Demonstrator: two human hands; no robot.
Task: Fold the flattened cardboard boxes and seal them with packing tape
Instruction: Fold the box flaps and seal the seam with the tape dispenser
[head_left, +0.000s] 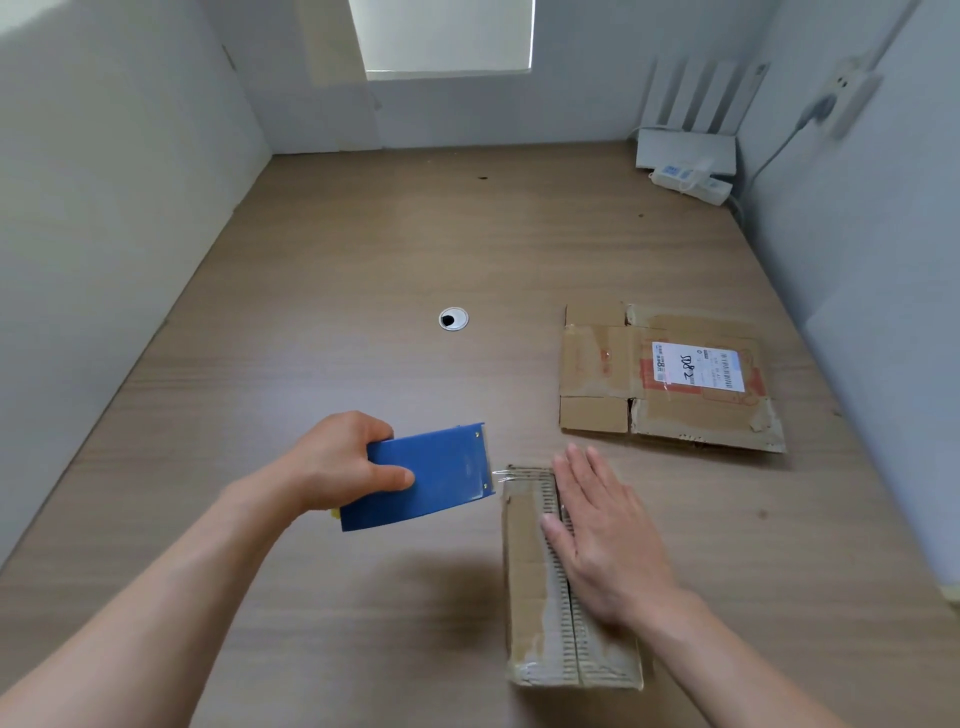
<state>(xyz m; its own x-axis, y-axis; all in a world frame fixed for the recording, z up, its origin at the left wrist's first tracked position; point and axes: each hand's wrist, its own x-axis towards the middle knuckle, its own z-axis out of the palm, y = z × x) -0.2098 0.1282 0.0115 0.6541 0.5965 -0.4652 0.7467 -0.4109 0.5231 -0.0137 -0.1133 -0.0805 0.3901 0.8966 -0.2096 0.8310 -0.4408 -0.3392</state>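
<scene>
- Cardboard box (522, 561), folded up, lies on the wooden desk (363, 249) at the near right, its long side running away from the person and its top seam facing up.
- Old tape residue and exposed corrugation show along that seam and at the near end.
- The right hand (605, 540) lies flat on the top of the box, fingers straight and together, palm pressing down over the seam.
- The left hand (337, 462) grips a blue tape dispenser (441, 478), with the thumb across its upper face and the fingers wrapped round its far edge.
- The dispenser is held just left of the box's far end, its toothed edge pointing at the box.
- A thin strand of clear tape (501, 473) seems to bridge the dispenser's edge and the box's far left corner, though glare makes this hard to confirm.
- A flattened box (675, 415) lies beyond the right hand, apart from the folded one, with a white shipping label (698, 369) on its upper face.
- A round cable hole (453, 318) sits mid-desk.
- A white router (685, 150) and a power strip (691, 182) sit in the far right corner.
</scene>
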